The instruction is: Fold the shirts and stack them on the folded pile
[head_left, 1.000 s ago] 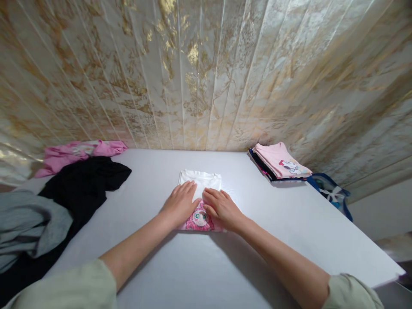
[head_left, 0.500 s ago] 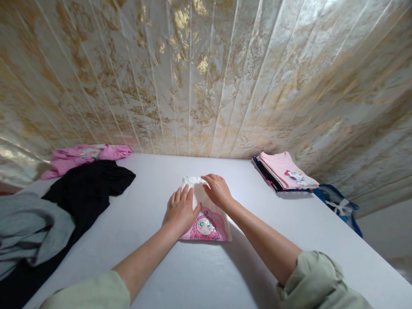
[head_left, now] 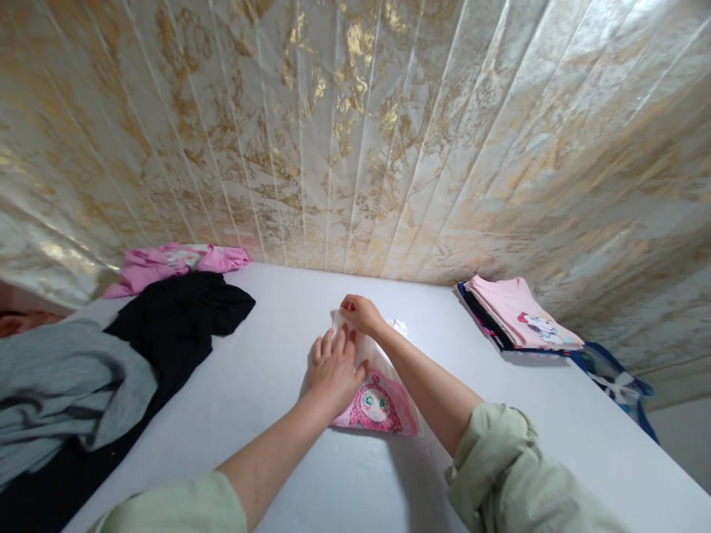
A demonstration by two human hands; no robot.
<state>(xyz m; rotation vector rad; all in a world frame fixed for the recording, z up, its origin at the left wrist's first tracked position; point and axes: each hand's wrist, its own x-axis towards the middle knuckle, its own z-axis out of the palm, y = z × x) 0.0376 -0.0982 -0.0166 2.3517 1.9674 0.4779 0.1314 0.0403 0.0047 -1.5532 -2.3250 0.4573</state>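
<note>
A folded white and pink T-shirt with a cartoon face print lies in front of me on the white table. My left hand rests flat on its left side, fingers spread. At the shirt's far left corner, my right hand has its fingers closed in a pinch on the white fabric. Part of the shirt is hidden beneath both hands and my right forearm.
Left on the table lie a grey garment, a black garment and a pink garment. At right stands a folded clothes stack beside a blue-edged bag. A patterned curtain hangs behind.
My right hand has moved left across the shirt to its far left corner and closed on the fabric. The left hand stays on the shirt. The whole view has shifted slightly.
</note>
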